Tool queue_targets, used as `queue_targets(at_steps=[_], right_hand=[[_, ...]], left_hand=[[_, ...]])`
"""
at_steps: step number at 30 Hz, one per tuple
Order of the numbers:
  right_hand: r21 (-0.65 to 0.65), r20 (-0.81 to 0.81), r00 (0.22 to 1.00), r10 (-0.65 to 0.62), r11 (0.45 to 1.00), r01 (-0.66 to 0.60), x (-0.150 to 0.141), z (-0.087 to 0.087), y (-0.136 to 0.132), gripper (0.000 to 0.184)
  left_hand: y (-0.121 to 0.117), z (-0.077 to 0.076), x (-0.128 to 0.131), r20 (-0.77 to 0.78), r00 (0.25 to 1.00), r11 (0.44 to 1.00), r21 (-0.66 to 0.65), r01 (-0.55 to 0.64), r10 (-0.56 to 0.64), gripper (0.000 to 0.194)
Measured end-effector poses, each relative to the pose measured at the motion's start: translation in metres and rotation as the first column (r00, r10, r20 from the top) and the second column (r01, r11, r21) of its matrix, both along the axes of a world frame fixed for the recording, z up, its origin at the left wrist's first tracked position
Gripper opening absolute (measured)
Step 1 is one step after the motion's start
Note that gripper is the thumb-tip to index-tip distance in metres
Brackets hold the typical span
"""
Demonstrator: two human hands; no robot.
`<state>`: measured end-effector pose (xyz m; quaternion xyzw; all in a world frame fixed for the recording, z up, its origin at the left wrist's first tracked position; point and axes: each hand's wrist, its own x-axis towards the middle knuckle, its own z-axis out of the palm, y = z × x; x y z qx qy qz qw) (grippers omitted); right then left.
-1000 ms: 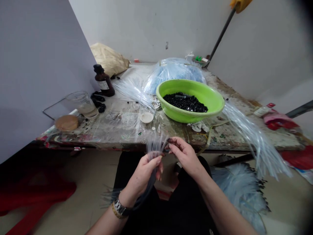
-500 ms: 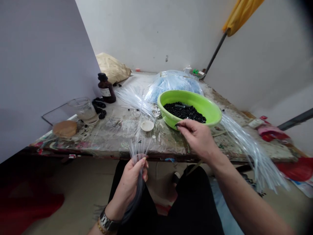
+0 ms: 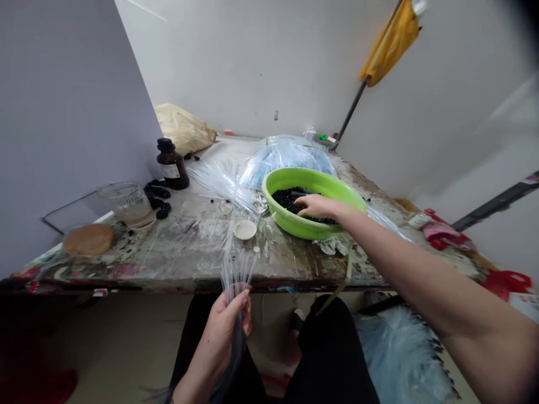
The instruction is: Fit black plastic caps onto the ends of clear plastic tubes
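My left hand [image 3: 227,320] is closed round a bundle of thin clear plastic tubes [image 3: 238,272], whose ends fan upward at the table's front edge. The bundle's lower part hangs below the fist, over my lap. My right hand [image 3: 315,206] reaches into a lime-green plastic basin [image 3: 290,224] and touches the small black pieces [image 3: 284,196] heaped inside. Its thumb and forefinger are apart, and I see nothing held between them; the other fingers are partly hidden. A small white dish [image 3: 245,229] sits on the table left of the basin.
Behind the basin lies a large bluish pile of tubes [image 3: 290,154]; a loose clear bundle [image 3: 219,182] is left of it. A brown bottle [image 3: 173,168], a glass beaker [image 3: 130,207] and a round wooden piece [image 3: 88,240] stand at the left. More tubes [image 3: 404,353] are at floor level, right.
My right hand has moved from the basin's front rim, where it pinched a small black piece, into the basin, and its fingers have parted. My left hand keeps its grip on the tubes.
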<state>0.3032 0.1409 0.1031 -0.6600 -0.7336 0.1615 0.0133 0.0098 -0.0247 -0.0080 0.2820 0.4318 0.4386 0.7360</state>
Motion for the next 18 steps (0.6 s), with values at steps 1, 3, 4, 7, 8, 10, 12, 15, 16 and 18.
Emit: queue_targets(at_steps=[1, 3, 4, 7, 8, 10, 12, 15, 16, 18], right_hand=[[-0.025, -0.011, 1.0, 0.02, 0.999, -0.02, -0.003, -0.002, 0.009, 0.056], [-0.064, -0.036, 0.998, 0.042, 0.997, -0.045, -0.009, -0.005, 0.025, 0.061], [-0.078, -0.048, 0.998, 0.043, 0.996, -0.047, -0.012, -0.006, 0.032, 0.062], [-0.119, -0.091, 0.996, 0.013, 0.993, -0.023, -0.018, -0.012, 0.046, 0.06], [-0.133, -0.111, 0.994, -0.004, 0.991, -0.011, -0.02, -0.014, 0.048, 0.059], [-0.156, -0.159, 0.987, -0.036, 0.988, 0.011, -0.023, -0.021, 0.048, 0.053], [-0.168, -0.213, 0.975, -0.066, 0.985, 0.03, -0.025, -0.027, 0.046, 0.044], [-0.184, -0.295, 0.948, -0.117, 0.981, 0.064, -0.026, -0.032, 0.042, 0.028], [-0.195, -0.323, 0.936, -0.138, 0.978, 0.077, -0.026, -0.032, 0.042, 0.025], [-0.225, -0.383, 0.905, -0.185, 0.969, 0.103, -0.022, -0.029, 0.04, 0.021]], left_hand=[[0.0, -0.001, 0.001, -0.009, 1.0, 1.0, -0.005, 0.005, -0.005, 0.036], [-0.001, -0.004, 0.002, -0.029, 1.0, 1.0, -0.015, 0.011, -0.011, 0.037], [-0.002, -0.006, 0.003, -0.034, 0.999, 1.0, -0.021, 0.014, -0.014, 0.037], [-0.001, -0.01, 0.003, -0.026, 0.999, 0.999, -0.04, 0.017, -0.018, 0.039], [-0.001, -0.012, 0.002, -0.022, 1.0, 0.999, -0.045, 0.016, -0.017, 0.039], [0.001, -0.014, 0.0, -0.023, 1.0, 0.999, -0.048, 0.013, -0.015, 0.04], [0.002, -0.016, -0.001, -0.027, 1.0, 0.999, -0.04, 0.015, -0.016, 0.038], [0.003, -0.02, -0.003, -0.014, 1.0, 0.999, -0.035, 0.019, -0.02, 0.036], [0.002, -0.021, -0.003, -0.008, 1.0, 0.999, -0.039, 0.02, -0.02, 0.036], [0.001, -0.023, -0.003, -0.005, 1.0, 0.998, -0.054, 0.017, -0.017, 0.036]])
